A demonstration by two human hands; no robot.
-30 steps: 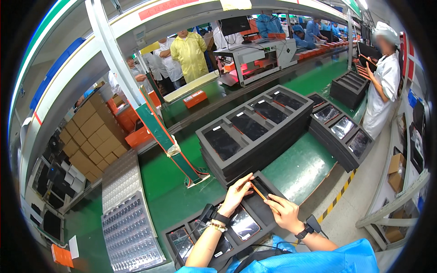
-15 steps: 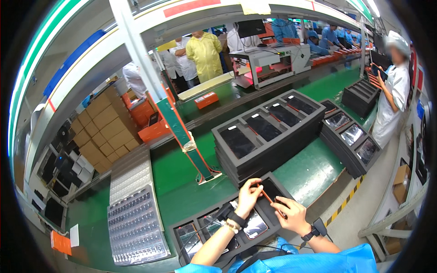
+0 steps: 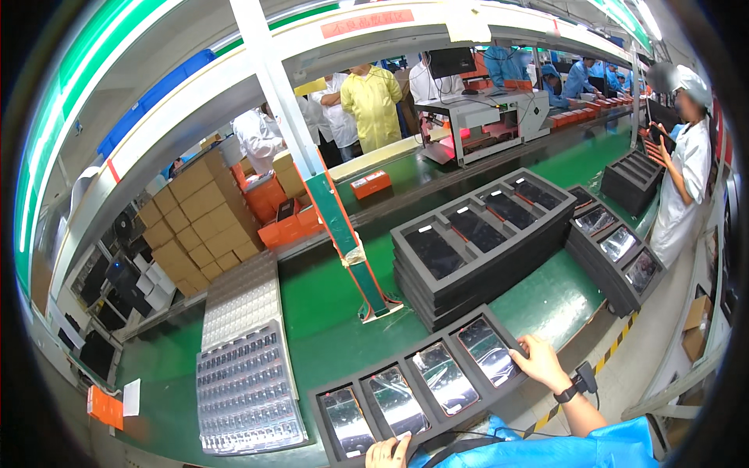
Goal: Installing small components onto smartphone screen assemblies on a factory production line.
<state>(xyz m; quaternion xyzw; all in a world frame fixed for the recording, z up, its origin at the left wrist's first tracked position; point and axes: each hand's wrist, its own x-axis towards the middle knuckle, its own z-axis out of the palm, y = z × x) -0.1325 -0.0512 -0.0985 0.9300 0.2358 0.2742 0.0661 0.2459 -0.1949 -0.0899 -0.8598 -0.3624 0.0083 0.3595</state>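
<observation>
A dark grey foam tray (image 3: 467, 363) lies at the near edge of the green bench, a glossy dark phone in each of its several pockets. In the rightmost pocket sits a phone (image 3: 485, 347) with a thin reddish rim, screen up. My right hand (image 3: 542, 363) grips the tray's right end, fingers curled over the edge close to that phone. At the near edge, lower down, my left hand (image 3: 388, 452) has its bent fingers over the foam beside the left phones; the picture's lower border cuts it off.
Beyond the tray stands a tall stack of foam trays (image 3: 484, 253) with phones on top. Another stack (image 3: 616, 253) is to its right. Clear plastic trays of small parts (image 3: 248, 390) lie left. A green post (image 3: 355, 257) rises mid-bench. A co-worker (image 3: 686, 164) stands far right.
Both hands have left the orange-edged phone they held over the rightmost pocket; a phone now lies there. My left hand moved down to the near edge, my right to the tray's right end.
</observation>
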